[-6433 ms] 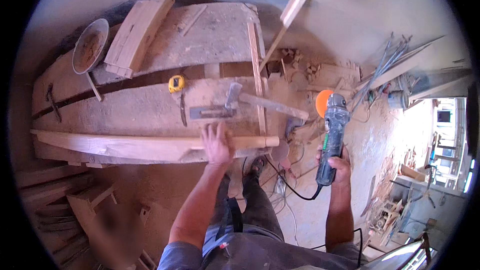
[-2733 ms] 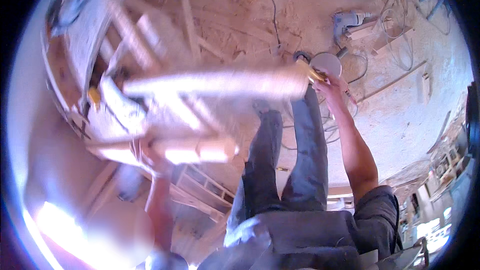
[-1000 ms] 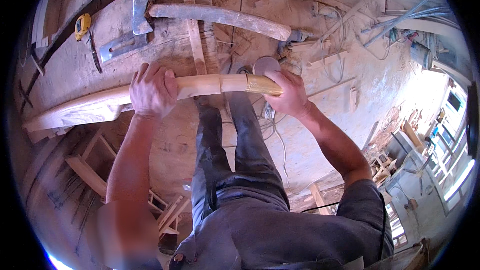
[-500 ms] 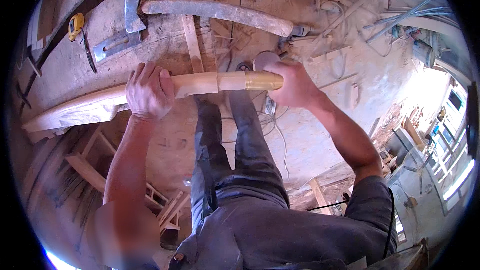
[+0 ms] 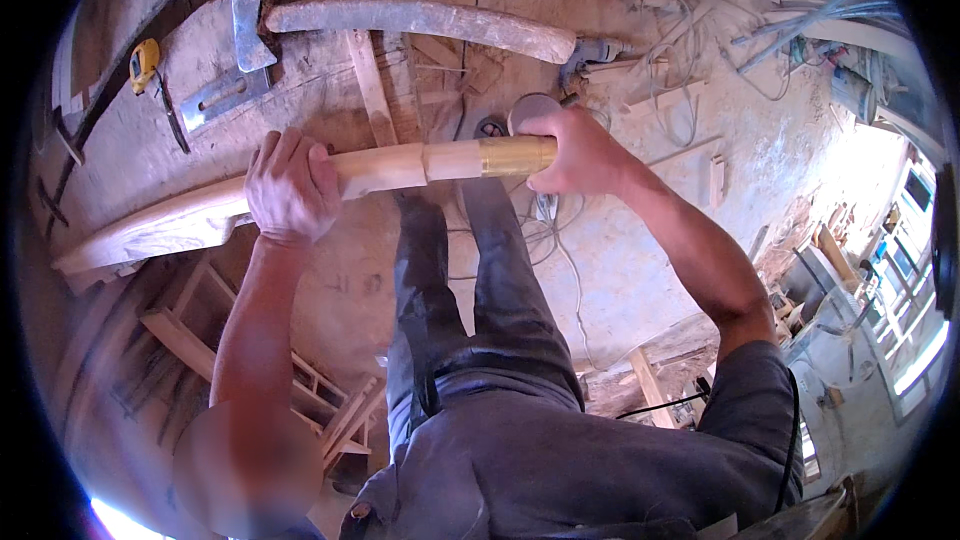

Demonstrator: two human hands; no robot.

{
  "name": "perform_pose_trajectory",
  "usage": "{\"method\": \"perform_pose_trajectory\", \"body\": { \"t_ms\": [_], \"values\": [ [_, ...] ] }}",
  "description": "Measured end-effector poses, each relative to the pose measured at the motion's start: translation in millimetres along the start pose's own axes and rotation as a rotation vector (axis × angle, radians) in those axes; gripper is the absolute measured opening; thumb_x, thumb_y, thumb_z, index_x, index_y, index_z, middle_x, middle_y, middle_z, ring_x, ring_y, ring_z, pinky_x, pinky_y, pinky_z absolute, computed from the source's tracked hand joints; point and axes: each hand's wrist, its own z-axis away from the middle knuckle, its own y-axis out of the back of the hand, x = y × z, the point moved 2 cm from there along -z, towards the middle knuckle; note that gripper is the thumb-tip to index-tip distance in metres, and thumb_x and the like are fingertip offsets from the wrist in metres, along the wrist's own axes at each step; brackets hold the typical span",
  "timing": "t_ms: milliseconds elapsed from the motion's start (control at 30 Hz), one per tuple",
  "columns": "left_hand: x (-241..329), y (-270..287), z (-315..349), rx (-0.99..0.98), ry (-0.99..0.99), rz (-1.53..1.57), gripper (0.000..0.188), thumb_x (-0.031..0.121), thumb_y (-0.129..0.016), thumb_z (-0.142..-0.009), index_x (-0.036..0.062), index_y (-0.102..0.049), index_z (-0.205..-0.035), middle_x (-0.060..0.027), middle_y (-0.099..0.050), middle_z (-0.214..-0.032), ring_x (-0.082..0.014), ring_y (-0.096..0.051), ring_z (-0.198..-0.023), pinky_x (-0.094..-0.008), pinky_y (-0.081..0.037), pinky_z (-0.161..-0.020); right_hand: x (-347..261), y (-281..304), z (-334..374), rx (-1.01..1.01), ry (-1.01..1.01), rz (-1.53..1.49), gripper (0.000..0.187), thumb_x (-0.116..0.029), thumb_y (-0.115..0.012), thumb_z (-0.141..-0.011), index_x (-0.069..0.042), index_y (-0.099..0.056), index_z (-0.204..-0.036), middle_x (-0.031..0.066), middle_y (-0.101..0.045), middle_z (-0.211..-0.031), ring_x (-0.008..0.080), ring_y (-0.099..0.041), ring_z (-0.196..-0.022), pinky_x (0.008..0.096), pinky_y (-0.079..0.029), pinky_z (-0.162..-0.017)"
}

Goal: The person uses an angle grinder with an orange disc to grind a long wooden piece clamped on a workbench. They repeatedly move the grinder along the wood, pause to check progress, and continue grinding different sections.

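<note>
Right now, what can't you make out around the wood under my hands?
In the head view:
Gold sleeve, right end: hidden by the right hand.
Wooden piece, one stretch: covered by the left hand.
Grey power tool, one part: behind the axe handle.
Wooden strip, upper end: cut off by the top edge.
Lower left: a blurred patch hides what is there.

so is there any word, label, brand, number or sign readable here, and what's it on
None that can be read.
Yellow tape measure: any marking is too small.
Blue-grey power tool: too small and unclear.
Gold-coloured sleeve: no lettering can be made out.
</note>
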Motion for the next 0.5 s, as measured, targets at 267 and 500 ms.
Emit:
{"method": "perform_pose_trajectory", "body": {
  "t_ms": [267, 500],
  "values": [
    [-2, -2, 3, -0.004, 0.040, 0.014, 0.023, 0.013, -0.051, -0.098, 0.0037, -0.061, -0.080, -0.0163, -0.058, -0.086, -0.0381, -0.058, -0.079, -0.0493, -0.049, -0.074, 2, -13, 5, 0.262, 0.239, 0.164, 0.024, -0.007, -0.078, -0.071, -0.003, -0.070, -0.093, 0.0190, -0.070, -0.082, 0.0418, -0.070, -0.081, 0.0440, -0.055, -0.068],
    [-2, -3, 2, 0.026, 0.036, -0.015, 0.023, 0.018, -0.054, -0.095, 0.0067, -0.063, -0.077, -0.0119, -0.060, -0.084, -0.0346, -0.059, -0.080, -0.0472, -0.049, -0.073, -5, -12, 6, 0.220, 0.126, 0.197, 0.023, -0.007, -0.077, -0.068, -0.003, -0.069, -0.090, 0.0203, -0.069, -0.080, 0.0431, -0.071, -0.081, 0.0447, -0.056, -0.069]
  ]
}}
